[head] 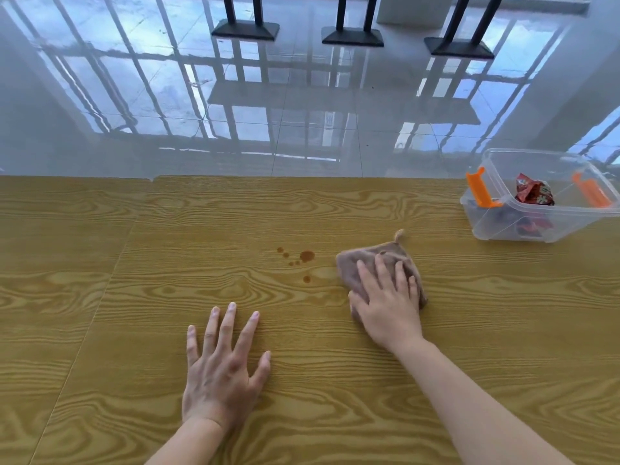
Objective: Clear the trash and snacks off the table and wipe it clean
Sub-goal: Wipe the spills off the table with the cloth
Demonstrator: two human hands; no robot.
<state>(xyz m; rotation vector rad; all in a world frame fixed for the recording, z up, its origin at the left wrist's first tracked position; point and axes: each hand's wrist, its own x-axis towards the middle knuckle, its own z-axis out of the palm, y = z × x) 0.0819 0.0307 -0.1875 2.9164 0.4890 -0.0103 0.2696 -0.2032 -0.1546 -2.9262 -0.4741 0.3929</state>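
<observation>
A wooden table (167,246) with yellow grain fills the lower view. Brown liquid spots (303,258) dot its middle. Just right of the spots lies a brownish-pink cloth (355,263) with a small loop at its far corner. My right hand (385,297) presses flat on the cloth, fingers spread over it. My left hand (224,360) rests flat on the bare wood nearer to me, fingers apart and holding nothing. A clear plastic bin (503,226) with orange latches stands at the table's far right and holds a crumpled red wrapper (533,194) and other packets.
Beyond the table's far edge is a glossy tiled floor (302,112) reflecting window frames. Three black table bases (352,36) stand on it at the top. A seam runs diagonally through the tabletop on the left.
</observation>
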